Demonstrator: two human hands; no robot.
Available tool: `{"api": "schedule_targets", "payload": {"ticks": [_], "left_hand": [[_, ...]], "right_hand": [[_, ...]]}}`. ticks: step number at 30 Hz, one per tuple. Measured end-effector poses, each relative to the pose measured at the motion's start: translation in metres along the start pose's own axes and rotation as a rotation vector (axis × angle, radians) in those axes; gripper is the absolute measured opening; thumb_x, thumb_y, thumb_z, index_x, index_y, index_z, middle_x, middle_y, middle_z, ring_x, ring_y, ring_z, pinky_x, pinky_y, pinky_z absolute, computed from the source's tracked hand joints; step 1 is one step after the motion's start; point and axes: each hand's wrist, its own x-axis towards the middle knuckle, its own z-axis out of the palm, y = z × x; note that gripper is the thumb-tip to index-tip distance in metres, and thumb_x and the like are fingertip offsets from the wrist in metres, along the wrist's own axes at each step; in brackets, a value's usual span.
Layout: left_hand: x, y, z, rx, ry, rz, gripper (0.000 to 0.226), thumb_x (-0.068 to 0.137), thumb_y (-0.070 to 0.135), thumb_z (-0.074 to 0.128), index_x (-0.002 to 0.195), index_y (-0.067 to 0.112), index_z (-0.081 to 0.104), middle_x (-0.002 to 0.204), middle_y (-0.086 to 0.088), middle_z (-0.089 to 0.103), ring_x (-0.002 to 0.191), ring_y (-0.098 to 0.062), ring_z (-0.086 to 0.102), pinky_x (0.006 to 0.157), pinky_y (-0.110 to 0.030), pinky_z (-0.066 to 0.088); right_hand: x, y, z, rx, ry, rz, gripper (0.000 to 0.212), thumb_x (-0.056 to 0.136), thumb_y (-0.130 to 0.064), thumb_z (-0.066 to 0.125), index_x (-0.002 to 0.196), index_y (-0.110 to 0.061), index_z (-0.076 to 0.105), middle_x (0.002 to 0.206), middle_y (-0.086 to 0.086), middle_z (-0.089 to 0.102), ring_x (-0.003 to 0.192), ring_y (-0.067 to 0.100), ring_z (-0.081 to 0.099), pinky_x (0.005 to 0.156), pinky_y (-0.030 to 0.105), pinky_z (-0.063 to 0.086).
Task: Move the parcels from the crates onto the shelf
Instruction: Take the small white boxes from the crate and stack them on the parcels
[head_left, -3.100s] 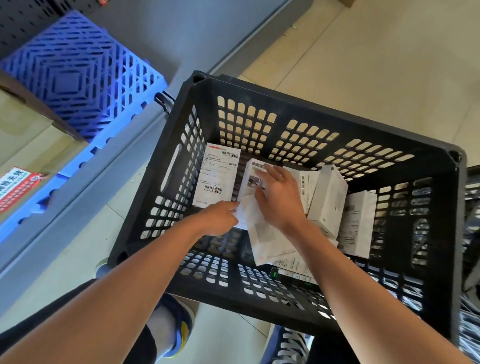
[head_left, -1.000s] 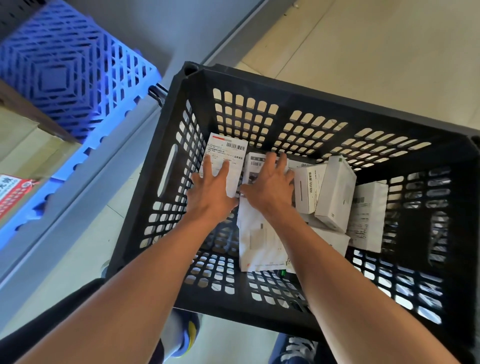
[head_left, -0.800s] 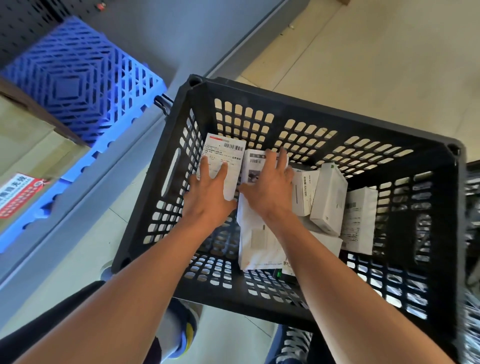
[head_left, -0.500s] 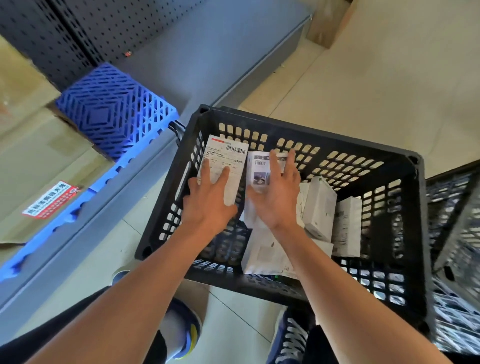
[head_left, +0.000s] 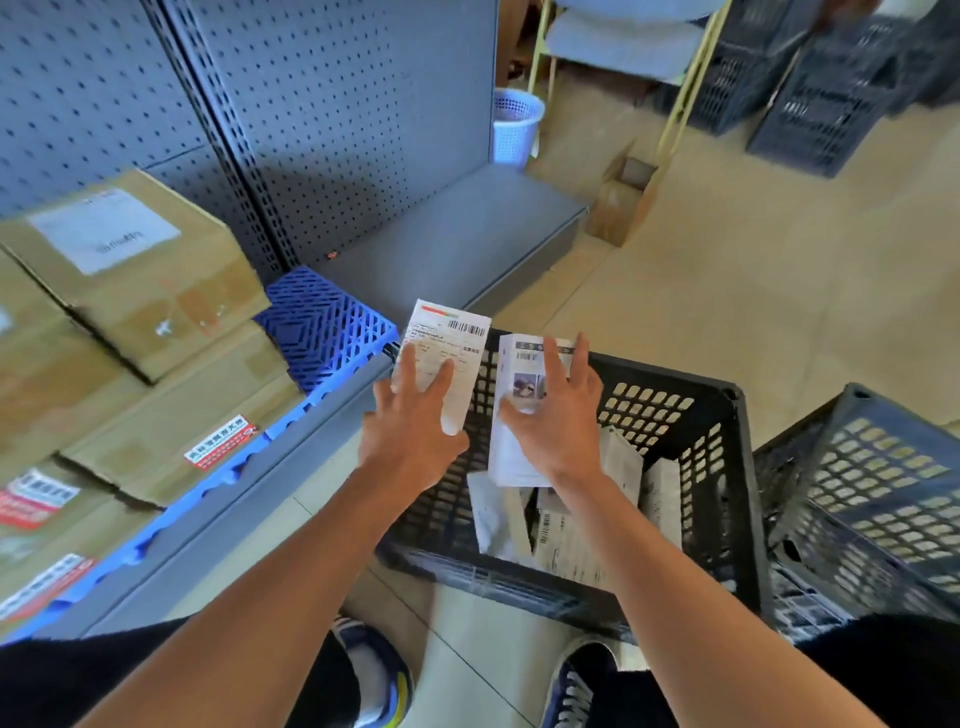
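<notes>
- A person's left hand holds a flat white parcel with a barcoded shipping label above the near left corner of a black slotted plastic crate; the fingers lie spread and nearly straight over the parcel's face, and the thumb, presumably behind it, is out of sight.
- The right hand holds a taller white box printed with a barcode and a small picture just beside the first parcel; its fingers are likewise extended along the box front, the grip underneath hidden.
- Both parcels stand upright beyond the fingertips, lifted clear of the crate's contents and not yet over any shelf.
- Below the right wrist, several more white boxed parcels remain inside the crate, some leaning against each other.
- To the left of the left hand's fingers runs the grey metal bottom shelf with a perforated back panel, bare at the far end; nearer, a blue plastic lattice mat carries brown cardboard cartons.
- A second dark slotted crate sits tilted to the right of the right forearm; what it holds cannot be seen.
- Judged from this view, the job is in its early or middle part: two parcels are in transit, many are left in the crate, and no small white parcel is visible on the shelf.
</notes>
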Motion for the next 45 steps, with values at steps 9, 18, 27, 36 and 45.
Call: {"api": "schedule_targets", "payload": {"ticks": [9,18,27,36,45], "left_hand": [[-0.056,-0.001,-0.038,-0.053,0.036,-0.011,0.088,0.086,0.059,0.063,0.157,0.041,0.014,0.166,0.002,-0.012,0.144,-0.038,0.022,0.104,-0.056,0.046],[-0.091,-0.012,-0.076,-0.084,0.091,-0.017,0.085,0.087,0.055,0.062,0.155,0.043,0.013,0.166,0.006,-0.011,0.144,-0.038,0.02,0.103,-0.056,0.046],[-0.109,-0.053,-0.117,-0.181,0.247,-0.13,0.082,0.08,0.055,0.069,0.149,0.047,0.024,0.163,0.01,0.0,0.139,-0.036,0.03,0.093,-0.054,0.052],[-0.134,-0.127,-0.166,-0.151,0.326,-0.333,0.085,0.075,0.057,0.071,0.148,0.049,0.029,0.162,0.009,0.009,0.132,-0.034,0.034,0.088,-0.047,0.052],[-0.159,-0.202,-0.194,-0.139,0.376,-0.502,0.082,0.074,0.054,0.073,0.146,0.047,0.033,0.154,0.006,0.019,0.127,-0.032,0.037,0.079,-0.043,0.052]], "right_hand": [[-0.048,-0.027,-0.04,-0.043,-0.004,-0.047,0.09,0.084,-0.049,0.072,0.158,-0.034,0.022,0.17,-0.004,-0.004,0.152,0.031,0.009,0.114,0.054,0.04],[-0.062,-0.067,-0.071,-0.106,-0.011,-0.115,0.091,0.085,-0.051,0.068,0.158,-0.031,0.019,0.168,-0.006,-0.003,0.151,0.032,0.007,0.112,0.056,0.039],[-0.05,-0.15,-0.079,-0.081,0.002,-0.269,0.091,0.085,-0.048,0.071,0.159,-0.028,0.023,0.169,-0.001,-0.002,0.15,0.033,0.013,0.115,0.051,0.036],[-0.056,-0.237,-0.038,0.028,-0.13,-0.448,0.087,0.082,-0.044,0.07,0.157,-0.027,0.029,0.17,0.003,0.002,0.148,0.035,0.018,0.112,0.051,0.037],[-0.072,-0.302,0.002,0.095,-0.262,-0.52,0.087,0.085,-0.044,0.067,0.159,-0.033,0.024,0.17,-0.004,-0.001,0.152,0.027,0.01,0.109,0.048,0.038]]}}
